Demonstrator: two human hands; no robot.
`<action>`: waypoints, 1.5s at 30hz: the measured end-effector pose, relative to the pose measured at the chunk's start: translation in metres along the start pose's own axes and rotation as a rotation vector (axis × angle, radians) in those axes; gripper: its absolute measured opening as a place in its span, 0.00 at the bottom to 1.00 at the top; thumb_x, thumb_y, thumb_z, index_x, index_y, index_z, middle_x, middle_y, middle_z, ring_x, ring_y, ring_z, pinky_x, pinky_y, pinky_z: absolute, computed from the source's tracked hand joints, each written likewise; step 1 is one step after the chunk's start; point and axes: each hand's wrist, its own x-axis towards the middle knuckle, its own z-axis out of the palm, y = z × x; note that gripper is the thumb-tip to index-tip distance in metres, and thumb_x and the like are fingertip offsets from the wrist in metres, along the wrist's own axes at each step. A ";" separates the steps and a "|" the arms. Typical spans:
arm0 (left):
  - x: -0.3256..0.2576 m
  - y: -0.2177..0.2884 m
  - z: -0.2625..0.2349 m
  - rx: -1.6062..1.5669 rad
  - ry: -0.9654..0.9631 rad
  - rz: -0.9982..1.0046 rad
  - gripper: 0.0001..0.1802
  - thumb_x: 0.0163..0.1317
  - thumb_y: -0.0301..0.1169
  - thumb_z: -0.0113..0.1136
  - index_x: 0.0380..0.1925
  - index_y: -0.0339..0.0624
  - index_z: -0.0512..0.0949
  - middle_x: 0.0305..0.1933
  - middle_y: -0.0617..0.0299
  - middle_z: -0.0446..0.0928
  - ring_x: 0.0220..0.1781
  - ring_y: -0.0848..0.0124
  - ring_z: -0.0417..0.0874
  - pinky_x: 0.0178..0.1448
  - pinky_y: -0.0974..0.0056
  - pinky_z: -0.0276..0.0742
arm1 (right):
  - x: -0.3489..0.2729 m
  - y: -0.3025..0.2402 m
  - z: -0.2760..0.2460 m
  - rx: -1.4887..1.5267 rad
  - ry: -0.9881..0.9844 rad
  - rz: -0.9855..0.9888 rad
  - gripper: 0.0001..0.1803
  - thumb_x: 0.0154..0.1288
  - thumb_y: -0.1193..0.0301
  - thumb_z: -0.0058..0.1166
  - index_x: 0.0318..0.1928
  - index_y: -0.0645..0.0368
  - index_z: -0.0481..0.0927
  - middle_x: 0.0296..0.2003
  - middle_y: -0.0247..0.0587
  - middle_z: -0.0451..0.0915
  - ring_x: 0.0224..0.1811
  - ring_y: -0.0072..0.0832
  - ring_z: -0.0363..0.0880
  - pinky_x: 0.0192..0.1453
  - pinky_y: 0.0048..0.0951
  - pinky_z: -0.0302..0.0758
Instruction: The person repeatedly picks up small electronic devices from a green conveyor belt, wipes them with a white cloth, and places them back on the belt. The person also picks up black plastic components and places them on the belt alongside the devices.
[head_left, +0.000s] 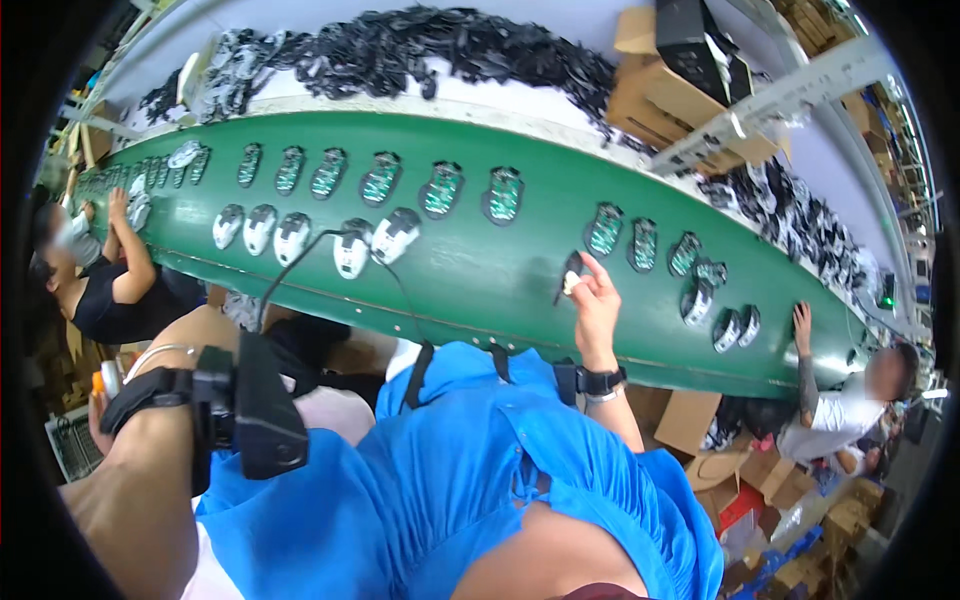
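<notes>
My right hand [597,308] is over the green belt [480,275], fingers pinched on a small black part [572,265] with a pale bit at its lower end. Next to it lies a mouse base with a green circuit board [604,230]. At the lower left, my left hand [98,420] is mostly hidden behind my wrist and a black strapped device [262,420]. Orange and white items [105,380] show beside its fingers, whose grip I cannot make out. White mouse shells [397,235] lie left of centre, with dark cables near two of them.
Along the belt's far side runs a row of mouse bases with boards [440,190]. Behind them are heaps of black parts [390,55] and a cardboard box [660,100]. One co-worker [120,270] is at left, another [840,400] at right. Boxes [690,430] stand below the belt.
</notes>
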 end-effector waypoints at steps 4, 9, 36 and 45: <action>-0.079 -0.005 0.103 0.467 -0.332 -0.394 0.20 0.65 0.34 0.47 0.55 0.37 0.69 0.61 0.51 0.69 0.65 0.62 0.67 0.69 0.56 0.61 | 0.006 0.003 -0.001 -0.047 -0.082 0.007 0.27 0.57 0.85 0.53 0.59 0.64 0.72 0.27 0.27 0.77 0.30 0.14 0.74 0.39 0.17 0.70; -0.165 -0.023 0.223 0.968 -0.849 -0.441 0.23 0.65 0.34 0.46 0.58 0.37 0.69 0.63 0.51 0.68 0.67 0.63 0.66 0.70 0.57 0.60 | 0.009 0.011 -0.002 -0.137 -0.174 0.036 0.26 0.56 0.83 0.55 0.58 0.64 0.73 0.25 0.24 0.76 0.27 0.11 0.72 0.34 0.15 0.68; 0.103 0.048 -0.029 -0.579 0.627 0.787 0.13 0.64 0.34 0.52 0.39 0.36 0.79 0.41 0.51 0.78 0.41 0.62 0.81 0.50 0.48 0.77 | 0.016 0.034 0.038 -0.375 -0.342 0.085 0.26 0.54 0.82 0.59 0.56 0.59 0.77 0.24 0.23 0.74 0.26 0.12 0.71 0.31 0.16 0.68; 0.122 -0.062 0.142 -1.444 1.805 -0.860 0.14 0.61 0.25 0.54 0.47 0.33 0.75 0.38 0.59 0.79 0.37 0.74 0.78 0.44 0.71 0.74 | 0.036 0.033 0.039 -0.558 -0.279 -0.093 0.27 0.55 0.79 0.58 0.59 0.59 0.74 0.21 0.24 0.71 0.24 0.14 0.69 0.30 0.20 0.68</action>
